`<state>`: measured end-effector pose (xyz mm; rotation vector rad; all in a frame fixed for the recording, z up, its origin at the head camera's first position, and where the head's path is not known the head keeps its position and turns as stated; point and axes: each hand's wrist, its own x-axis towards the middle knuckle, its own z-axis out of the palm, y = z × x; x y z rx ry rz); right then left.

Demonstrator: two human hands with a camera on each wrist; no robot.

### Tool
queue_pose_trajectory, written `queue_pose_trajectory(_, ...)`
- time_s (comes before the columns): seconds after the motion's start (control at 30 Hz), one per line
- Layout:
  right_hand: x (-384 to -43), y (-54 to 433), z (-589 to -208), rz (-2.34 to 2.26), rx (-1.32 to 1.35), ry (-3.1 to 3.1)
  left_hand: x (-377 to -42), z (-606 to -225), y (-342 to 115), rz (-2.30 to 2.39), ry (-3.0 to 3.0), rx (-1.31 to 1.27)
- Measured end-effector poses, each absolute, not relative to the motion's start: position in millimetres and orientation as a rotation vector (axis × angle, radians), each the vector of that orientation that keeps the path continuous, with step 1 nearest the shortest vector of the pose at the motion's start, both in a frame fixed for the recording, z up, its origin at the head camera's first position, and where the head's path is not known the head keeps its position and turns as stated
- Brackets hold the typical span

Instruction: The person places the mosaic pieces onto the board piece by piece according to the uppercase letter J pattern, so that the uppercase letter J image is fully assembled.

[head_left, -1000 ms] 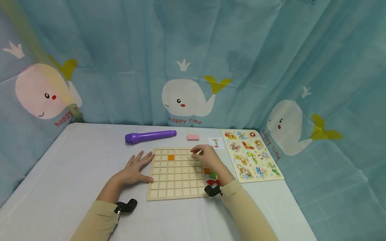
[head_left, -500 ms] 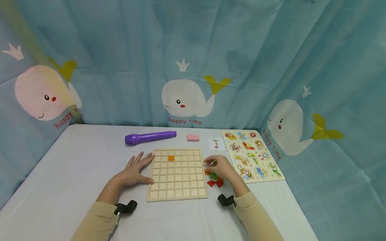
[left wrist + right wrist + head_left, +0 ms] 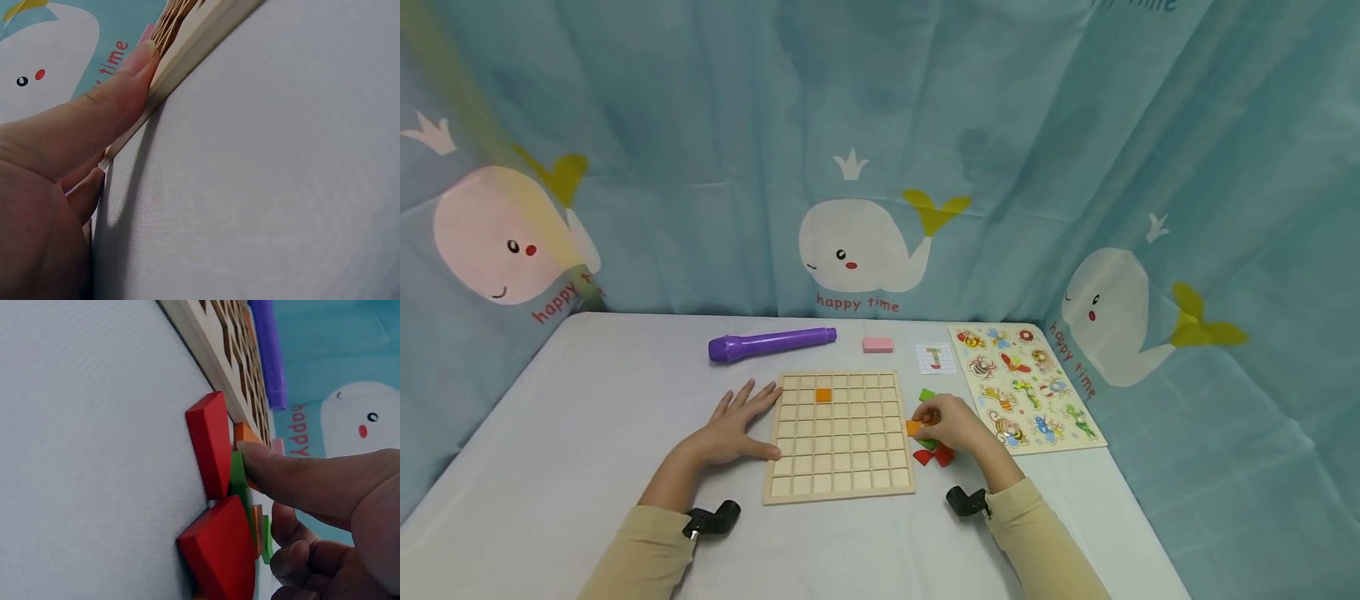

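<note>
left hand (image 3: 730, 433) lies spread against the gridded board (image 3: 842, 439), right grip (image 3: 951, 423) sits narrowed at an orange block (image 3: 913, 427), hold unclear, red blocks (image 3: 215, 550) crowding close, curtain (image 3: 722, 225) reading "happy time"!

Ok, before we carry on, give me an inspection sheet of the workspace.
Surface: white-covered table, no spills visible.
Job's things: wooden grid board lying flat, one orange tile in a cell near its far edge; red pieces, green pieces and a loose orange piece beside its right edge.
Clutter: purple toy microphone, pink block, small printed card, insect-picture board.
Grippers: left hand spread, thumb on the board's left edge; right hand at the loose pieces, whether it grips one unclear. Black device on each wrist.
Cables: nothing seen.
Surroundings: blue-green curtain with whale prints.
</note>
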<state>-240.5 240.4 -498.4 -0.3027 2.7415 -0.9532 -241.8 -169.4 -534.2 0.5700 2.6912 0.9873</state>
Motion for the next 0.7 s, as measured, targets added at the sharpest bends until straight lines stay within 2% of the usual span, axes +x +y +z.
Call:
queue_pose_trajectory(0.33, -253, 235, -485, -1.050, -0.310, 2.711, -242, -535, -169, 0.978, 2.689, 0.554)
queue_pose_trajectory(0.7, -282, 205, -484, -1.144, -0.410, 2.760, -240, -531, -166, 0.985, 2.692, 0.550)
